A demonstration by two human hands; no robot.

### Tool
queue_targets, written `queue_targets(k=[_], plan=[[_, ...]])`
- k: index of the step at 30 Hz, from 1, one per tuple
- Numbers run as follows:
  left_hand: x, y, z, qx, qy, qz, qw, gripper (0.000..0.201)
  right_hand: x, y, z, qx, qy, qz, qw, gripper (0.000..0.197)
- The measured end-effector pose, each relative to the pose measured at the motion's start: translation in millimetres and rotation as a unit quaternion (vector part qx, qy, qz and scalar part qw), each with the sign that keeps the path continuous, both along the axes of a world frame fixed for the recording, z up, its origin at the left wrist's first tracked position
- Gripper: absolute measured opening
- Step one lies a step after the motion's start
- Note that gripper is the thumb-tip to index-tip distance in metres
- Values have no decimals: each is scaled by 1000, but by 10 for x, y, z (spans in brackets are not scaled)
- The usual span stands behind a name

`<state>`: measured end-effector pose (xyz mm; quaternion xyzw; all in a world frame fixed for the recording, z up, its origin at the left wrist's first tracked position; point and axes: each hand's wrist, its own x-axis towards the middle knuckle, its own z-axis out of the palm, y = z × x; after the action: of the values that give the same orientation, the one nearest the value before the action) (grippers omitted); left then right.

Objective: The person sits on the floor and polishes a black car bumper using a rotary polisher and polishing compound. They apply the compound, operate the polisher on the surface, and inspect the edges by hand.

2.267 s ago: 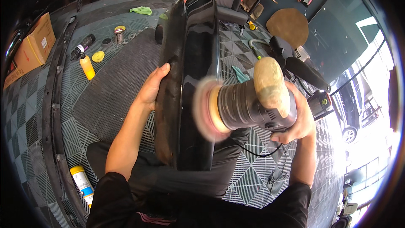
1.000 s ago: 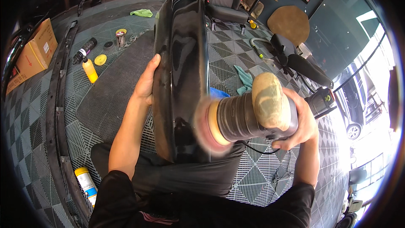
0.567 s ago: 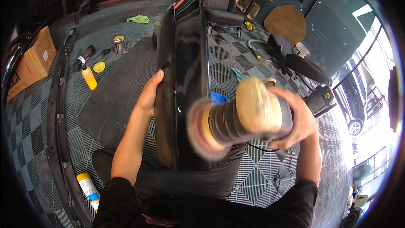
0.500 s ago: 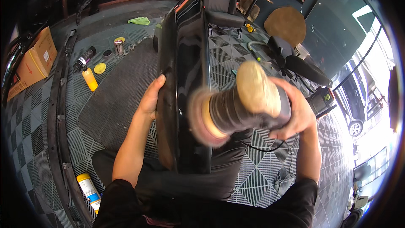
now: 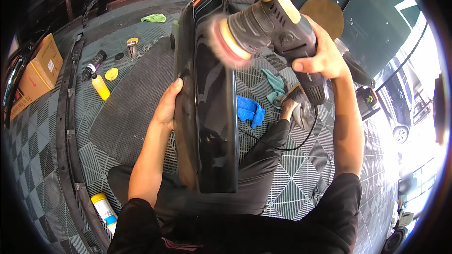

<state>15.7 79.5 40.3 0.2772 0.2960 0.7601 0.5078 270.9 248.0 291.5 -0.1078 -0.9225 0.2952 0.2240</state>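
A glossy black car bumper [image 5: 216,131] stands on end between my legs, its upper part leaning away from me. My left hand [image 5: 167,106] is closed round its left edge, with the thumb on top. In my right hand [image 5: 324,56] is a dark polisher [image 5: 289,40] with a yellowish cover on its head, gripped by the body. Its round pad [image 5: 228,42], blurred by motion, lies at the bumper's upper right face; whether it presses there I cannot tell. A black cord [image 5: 294,148] runs from the tool's rear end.
Blue [image 5: 250,111] and teal cloths [image 5: 274,84] lie right of the bumper. On the left are a yellow spray bottle [image 5: 100,87], a dark bottle [image 5: 95,63], a cardboard box [image 5: 42,80] and a long dark strip [image 5: 66,136]. A wipes canister [image 5: 103,210] lies near my left elbow.
My right hand has carried the polisher up and away along the bumper, uncovering the blue and teal cloths. My left hand keeps its hold on the bumper's left edge.
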Motion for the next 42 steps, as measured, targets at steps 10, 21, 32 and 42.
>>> queue_targets(k=[10,21,32,42], plan=[[-60,109,164,21,-27,-56,998,66,556,-511,-273,140,-16,12,990,116],[-11,225,216,-8,-26,-56,998,69,899,-968,-421,179,-17,92,979,113],[174,129,594,32,-48,-15,998,54,1038,-1075,-479,110,26,100,989,99],[133,117,723,30,-38,-17,999,54,1044,-1193,-200,209,-35,72,975,110]])
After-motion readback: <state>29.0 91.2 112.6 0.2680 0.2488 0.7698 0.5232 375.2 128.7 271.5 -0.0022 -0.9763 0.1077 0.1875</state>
